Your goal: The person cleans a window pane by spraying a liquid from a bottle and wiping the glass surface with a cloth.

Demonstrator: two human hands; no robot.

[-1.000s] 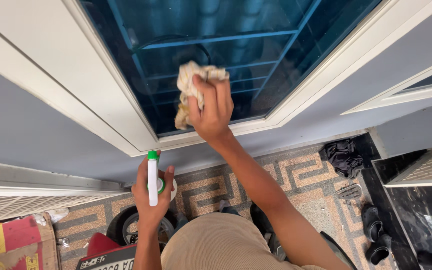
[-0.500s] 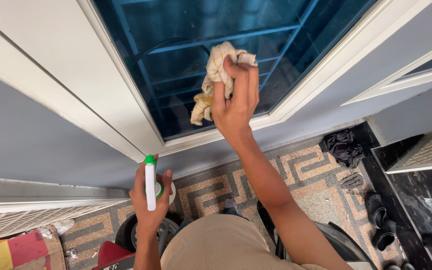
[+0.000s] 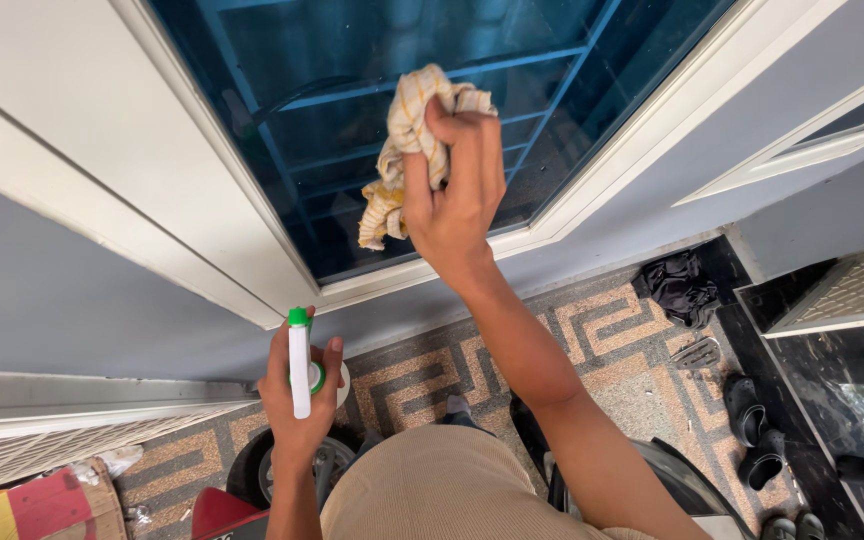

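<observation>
Against the dark blue window glass, the right hand is pressing a crumpled cream cloth with yellow stripes, its fingers clenching the bundle from the near side while a loose end is hanging down toward the lower edge of the pane. The glass is sitting in a white frame set in a grey wall. Lower and to the left, well apart from the cloth, the left hand is gripping a white spray bottle with a green nozzle, fingers wrapping around it and holding it upright. Below, a patterned tile floor is showing, with a dark bundle of fabric near the wall and dark sandals lying further right.
</observation>
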